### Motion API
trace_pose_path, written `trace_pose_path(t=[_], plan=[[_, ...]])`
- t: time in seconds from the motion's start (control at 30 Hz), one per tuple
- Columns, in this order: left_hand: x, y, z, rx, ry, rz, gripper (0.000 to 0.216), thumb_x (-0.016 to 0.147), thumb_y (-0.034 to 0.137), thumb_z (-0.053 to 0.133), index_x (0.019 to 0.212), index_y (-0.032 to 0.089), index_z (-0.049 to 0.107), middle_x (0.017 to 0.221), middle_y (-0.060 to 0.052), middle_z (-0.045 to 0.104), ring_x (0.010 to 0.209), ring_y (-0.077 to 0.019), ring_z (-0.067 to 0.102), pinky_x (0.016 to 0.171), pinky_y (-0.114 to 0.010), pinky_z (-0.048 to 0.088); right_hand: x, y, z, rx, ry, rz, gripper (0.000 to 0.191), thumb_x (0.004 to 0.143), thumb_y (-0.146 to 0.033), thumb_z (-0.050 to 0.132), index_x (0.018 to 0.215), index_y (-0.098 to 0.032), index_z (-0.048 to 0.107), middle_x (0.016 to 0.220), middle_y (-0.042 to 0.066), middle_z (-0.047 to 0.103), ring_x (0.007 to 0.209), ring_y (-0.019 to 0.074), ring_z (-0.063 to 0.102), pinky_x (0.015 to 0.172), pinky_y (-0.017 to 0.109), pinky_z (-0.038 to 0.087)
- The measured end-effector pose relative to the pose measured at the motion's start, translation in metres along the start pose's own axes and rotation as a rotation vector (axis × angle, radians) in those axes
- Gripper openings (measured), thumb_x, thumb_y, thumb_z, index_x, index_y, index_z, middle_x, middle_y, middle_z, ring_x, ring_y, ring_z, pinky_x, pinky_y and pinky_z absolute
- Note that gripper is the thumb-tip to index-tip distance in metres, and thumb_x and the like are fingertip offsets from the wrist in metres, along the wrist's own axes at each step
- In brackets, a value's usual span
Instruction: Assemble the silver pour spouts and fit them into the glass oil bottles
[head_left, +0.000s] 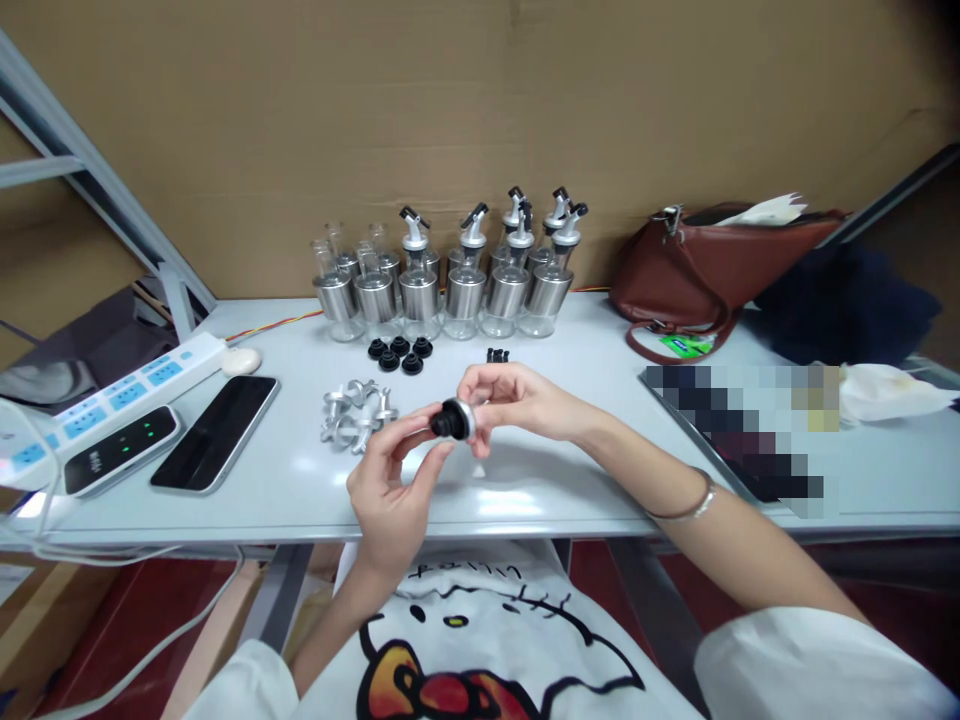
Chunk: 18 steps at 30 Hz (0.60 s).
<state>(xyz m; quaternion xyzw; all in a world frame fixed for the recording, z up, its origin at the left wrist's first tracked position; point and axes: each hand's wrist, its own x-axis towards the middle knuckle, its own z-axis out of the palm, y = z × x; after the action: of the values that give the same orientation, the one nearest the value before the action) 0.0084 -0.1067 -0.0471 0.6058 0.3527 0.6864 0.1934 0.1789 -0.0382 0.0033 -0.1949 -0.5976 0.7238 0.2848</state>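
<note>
My left hand [394,480] is closed on a black ribbed stopper [450,420], gripped between fingers and thumb. From the other side, my right hand [517,405] holds a silver-grey pourer top [471,418], whose base meets the stopper. Both hands are raised over the front of the table. Left of them lies a group of loose silver-grey pourer tops [358,415]. Beyond these sit several black stoppers [400,354], and past my right fingers are small black caps [497,355]. Glass bottles with metal sleeves [465,295] stand behind, several of them with pourers fitted.
On the left are a black phone [216,433], a small lit device [122,450], a white power strip [127,395] and a round white object [241,361]. A brown handbag [697,265] sits at the back right. A blurred dark flat object [712,440] lies to the right.
</note>
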Motion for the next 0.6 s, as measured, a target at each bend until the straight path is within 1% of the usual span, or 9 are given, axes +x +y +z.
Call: trace_pose_path(t=[0.07, 0.13, 0.2, 0.27, 0.33, 0.4, 0.47, 0.53, 0.6], plan=[[-0.002, -0.002, 0.0, -0.003, -0.032, 0.012, 0.035, 0.08, 0.008, 0.063, 0.112, 0.023, 0.06, 0.117, -0.005, 0.064, 0.113, -0.0182, 0.06, 0.093, -0.033, 0.054, 0.002, 0.003, -0.002, 0.014, 0.023, -0.041, 0.027, 0.077, -0.034, 0.071, 0.09, -0.015, 0.057, 0.073, -0.001, 0.067, 0.062, 0.0104, 0.067, 0.062, 0.025, 0.056], [-0.002, -0.003, 0.0, 0.042, -0.128, 0.016, 0.036, 0.083, 0.009, 0.06, 0.116, 0.025, 0.06, 0.127, -0.006, 0.059, 0.123, -0.0194, 0.052, 0.104, -0.037, 0.046, 0.004, 0.005, -0.004, -0.013, 0.07, -0.088, 0.03, 0.076, -0.037, 0.071, 0.092, -0.016, 0.059, 0.078, -0.001, 0.065, 0.067, 0.0092, 0.064, 0.067, 0.025, 0.054], [-0.002, -0.002, -0.001, 0.039, -0.21, -0.029, 0.038, 0.086, 0.012, 0.056, 0.12, 0.027, 0.058, 0.133, -0.006, 0.055, 0.127, -0.0196, 0.049, 0.108, -0.038, 0.041, 0.006, 0.005, -0.007, -0.077, 0.13, -0.129, 0.029, 0.075, -0.038, 0.072, 0.09, -0.016, 0.061, 0.082, -0.001, 0.062, 0.07, 0.0076, 0.059, 0.066, 0.022, 0.051], [0.0, 0.001, -0.001, -0.033, -0.236, -0.115, 0.034, 0.089, 0.015, 0.052, 0.12, 0.028, 0.057, 0.135, -0.005, 0.053, 0.124, -0.0187, 0.051, 0.106, -0.036, 0.043, 0.006, 0.005, -0.01, -0.133, 0.177, -0.15, 0.027, 0.075, -0.038, 0.072, 0.089, -0.017, 0.061, 0.083, -0.002, 0.059, 0.068, 0.0063, 0.053, 0.062, 0.021, 0.046], [0.005, 0.006, 0.0, -0.123, -0.216, -0.183, 0.027, 0.091, 0.018, 0.05, 0.114, 0.027, 0.059, 0.133, -0.005, 0.053, 0.117, -0.0167, 0.056, 0.099, -0.033, 0.049, 0.005, 0.005, -0.012, -0.155, 0.189, -0.136, 0.025, 0.077, -0.039, 0.069, 0.09, -0.018, 0.06, 0.078, -0.003, 0.056, 0.061, 0.0054, 0.048, 0.058, 0.021, 0.041], [0.015, 0.012, 0.002, -0.196, -0.191, -0.221, 0.02, 0.091, 0.02, 0.05, 0.108, 0.025, 0.058, 0.125, -0.005, 0.058, 0.108, -0.0145, 0.061, 0.092, -0.03, 0.052, 0.003, 0.004, -0.013, -0.165, 0.175, -0.121, 0.026, 0.079, -0.04, 0.067, 0.091, -0.019, 0.059, 0.072, -0.004, 0.055, 0.056, 0.0053, 0.045, 0.056, 0.021, 0.038], [0.028, 0.018, 0.004, -0.23, -0.189, -0.26, 0.016, 0.09, 0.021, 0.051, 0.106, 0.023, 0.055, 0.112, -0.003, 0.061, 0.097, -0.0126, 0.065, 0.087, -0.027, 0.054, 0.003, 0.004, -0.015, -0.194, 0.171, -0.138, 0.025, 0.081, -0.041, 0.064, 0.093, -0.019, 0.06, 0.071, -0.004, 0.055, 0.057, 0.006, 0.047, 0.056, 0.022, 0.037], [0.043, 0.022, 0.005, -0.226, -0.23, -0.313, 0.016, 0.088, 0.023, 0.056, 0.104, 0.022, 0.053, 0.104, -0.002, 0.062, 0.091, -0.0115, 0.066, 0.084, -0.026, 0.054, 0.002, 0.003, -0.016, -0.222, 0.185, -0.191, 0.023, 0.083, -0.039, 0.063, 0.094, -0.019, 0.06, 0.075, -0.003, 0.058, 0.061, 0.0066, 0.049, 0.058, 0.022, 0.039], [0.057, 0.026, 0.006, -0.208, -0.313, -0.359, 0.016, 0.086, 0.025, 0.059, 0.1, 0.02, 0.053, 0.101, -0.002, 0.062, 0.088, -0.0112, 0.066, 0.082, -0.024, 0.054, 0.003, 0.001, -0.017, -0.229, 0.205, -0.247, 0.02, 0.084, -0.037, 0.063, 0.094, -0.02, 0.061, 0.078, -0.002, 0.059, 0.063, 0.0068, 0.051, 0.062, 0.023, 0.041]])
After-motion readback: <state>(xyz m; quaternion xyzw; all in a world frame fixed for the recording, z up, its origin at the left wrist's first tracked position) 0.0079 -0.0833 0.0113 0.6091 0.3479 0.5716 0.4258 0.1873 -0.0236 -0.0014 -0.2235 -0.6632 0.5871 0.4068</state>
